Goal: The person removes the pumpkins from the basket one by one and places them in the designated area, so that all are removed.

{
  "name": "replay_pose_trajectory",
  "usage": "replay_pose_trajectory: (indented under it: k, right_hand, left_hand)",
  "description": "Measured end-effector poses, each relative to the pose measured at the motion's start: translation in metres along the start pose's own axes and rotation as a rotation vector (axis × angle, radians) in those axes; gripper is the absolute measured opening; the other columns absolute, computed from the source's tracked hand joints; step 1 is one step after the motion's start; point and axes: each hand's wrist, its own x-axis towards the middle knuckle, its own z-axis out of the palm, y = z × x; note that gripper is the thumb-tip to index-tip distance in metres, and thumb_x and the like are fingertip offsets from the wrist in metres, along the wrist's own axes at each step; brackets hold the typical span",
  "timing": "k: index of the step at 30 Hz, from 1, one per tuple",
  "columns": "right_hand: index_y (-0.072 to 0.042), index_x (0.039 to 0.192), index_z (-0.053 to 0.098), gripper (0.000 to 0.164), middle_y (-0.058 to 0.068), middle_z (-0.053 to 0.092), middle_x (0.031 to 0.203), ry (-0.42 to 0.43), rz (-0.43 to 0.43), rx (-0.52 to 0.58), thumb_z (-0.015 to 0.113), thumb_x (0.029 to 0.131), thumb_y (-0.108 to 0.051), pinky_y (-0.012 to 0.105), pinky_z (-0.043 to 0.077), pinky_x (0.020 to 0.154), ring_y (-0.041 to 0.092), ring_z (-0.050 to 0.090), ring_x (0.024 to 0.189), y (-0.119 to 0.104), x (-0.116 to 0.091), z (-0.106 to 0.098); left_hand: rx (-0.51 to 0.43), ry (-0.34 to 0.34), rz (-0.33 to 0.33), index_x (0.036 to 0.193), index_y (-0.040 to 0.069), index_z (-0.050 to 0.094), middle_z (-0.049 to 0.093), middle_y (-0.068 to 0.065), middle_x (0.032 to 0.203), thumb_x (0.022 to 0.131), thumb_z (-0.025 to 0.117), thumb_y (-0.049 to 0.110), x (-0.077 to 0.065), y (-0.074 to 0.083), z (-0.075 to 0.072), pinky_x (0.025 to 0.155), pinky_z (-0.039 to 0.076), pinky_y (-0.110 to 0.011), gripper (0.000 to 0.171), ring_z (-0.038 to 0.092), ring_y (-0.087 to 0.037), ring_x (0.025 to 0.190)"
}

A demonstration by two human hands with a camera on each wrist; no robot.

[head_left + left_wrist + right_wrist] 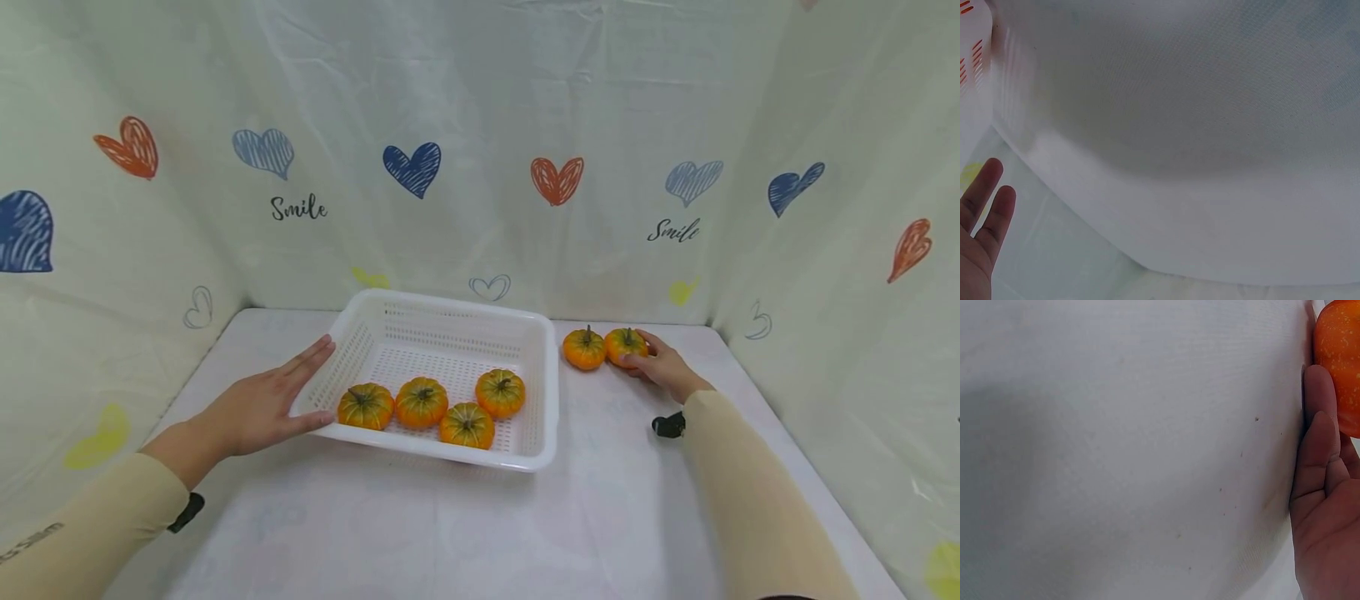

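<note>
A white plastic basket [545, 392] with slotted walls stands on the table, several small orange-and-green pumpkins [421, 402] lying along its near side. My left hand [258, 408] is at the basket's left end, fingers straight and spread, fingertips and thumb right at the rim. Two more pumpkins sit side by side to the right of the basket. Around the rightmost pumpkin [622, 343] my right hand [663, 367] curls its fingers, thumb at the near side. The right wrist view shows fingers [1319, 450] low against the orange side of the pumpkin [1341, 356].
The other pumpkin [583, 349] stands between the basket and the held one, touching the latter in the head view. A white cloth [420, 533] covers the table. Hanging sheets [480, 100] printed with hearts enclose the back and both sides.
</note>
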Motion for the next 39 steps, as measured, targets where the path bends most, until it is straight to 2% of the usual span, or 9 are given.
replay_pose_trajectory:
  k: [5,12,14,19,24,28,32,39]
  right_hand:
    - [-0.02,0.162,0.003,0.094,0.03,0.007,0.16,0.003,0.003,0.0,0.066,0.095,-0.043,0.059,0.021,0.114,0.046,0.025,0.138,0.002,-0.002,0.0]
    - [-0.015,0.161,0.001,0.1,0.031,0.01,0.159,0.016,0.0,0.018,0.069,0.093,-0.043,0.053,0.027,0.114,0.038,0.051,0.118,0.005,-0.002,0.001]
    - [-0.013,0.161,0.001,0.102,0.031,0.011,0.159,0.016,-0.001,0.011,0.07,0.093,-0.043,0.053,0.026,0.114,0.036,0.052,0.116,0.006,-0.003,0.0]
    - [-0.007,0.159,-0.005,0.105,0.033,0.008,0.159,-0.029,-0.005,-0.029,0.069,0.093,-0.043,0.053,0.028,0.113,0.036,0.053,0.116,0.003,-0.01,-0.005]
    - [-0.004,0.158,-0.009,0.107,0.036,0.012,0.156,-0.102,-0.014,-0.1,0.067,0.094,-0.044,0.053,0.037,0.108,0.035,0.059,0.111,-0.009,-0.022,-0.016]
    - [-0.003,0.157,-0.01,0.102,0.037,0.015,0.155,-0.118,-0.073,-0.125,0.065,0.097,-0.037,0.052,0.042,0.104,0.04,0.058,0.117,-0.024,-0.033,-0.028]
    - [-0.005,0.159,-0.006,0.096,0.034,0.018,0.156,-0.083,-0.173,-0.133,0.064,0.098,-0.031,0.055,0.042,0.103,0.046,0.053,0.122,-0.05,-0.045,-0.036]
    - [-0.013,0.161,0.005,0.097,0.026,0.023,0.159,-0.059,-0.333,-0.219,0.07,0.094,-0.037,0.059,0.042,0.101,0.047,0.051,0.124,-0.122,-0.058,-0.031]
  left_hand:
    - [0.004,-0.009,-0.011,0.162,0.015,0.007,0.014,-0.011,0.166,0.091,0.051,0.069,0.001,0.001,0.0,0.094,0.048,-0.06,0.099,0.051,-0.046,0.127]
    - [0.01,-0.014,-0.015,0.162,0.015,0.007,0.013,-0.01,0.166,0.091,0.05,0.071,0.003,0.002,-0.001,0.095,0.046,-0.061,0.1,0.049,-0.045,0.129]
    - [0.012,-0.013,-0.011,0.162,0.014,0.007,0.014,-0.01,0.166,0.091,0.05,0.07,0.004,0.002,0.0,0.095,0.047,-0.06,0.1,0.05,-0.045,0.128]
    - [0.009,-0.009,-0.005,0.162,0.014,0.008,0.015,-0.011,0.165,0.091,0.051,0.07,0.004,0.003,0.0,0.093,0.048,-0.061,0.099,0.051,-0.046,0.126]
    - [0.004,-0.011,-0.012,0.162,0.015,0.007,0.014,-0.011,0.166,0.091,0.05,0.071,0.004,0.003,0.001,0.094,0.047,-0.061,0.1,0.05,-0.046,0.127]
    - [0.004,-0.007,-0.016,0.162,0.015,0.007,0.014,-0.011,0.166,0.091,0.05,0.071,0.002,0.001,0.003,0.095,0.047,-0.06,0.1,0.05,-0.045,0.128]
    - [0.0,-0.004,-0.015,0.162,0.015,0.006,0.014,-0.011,0.166,0.091,0.05,0.071,0.001,-0.001,0.003,0.095,0.047,-0.06,0.1,0.051,-0.045,0.127]
    - [0.012,0.0,0.005,0.161,0.013,0.008,0.015,-0.011,0.165,0.091,0.051,0.069,0.001,-0.002,0.003,0.095,0.047,-0.059,0.099,0.052,-0.045,0.125]
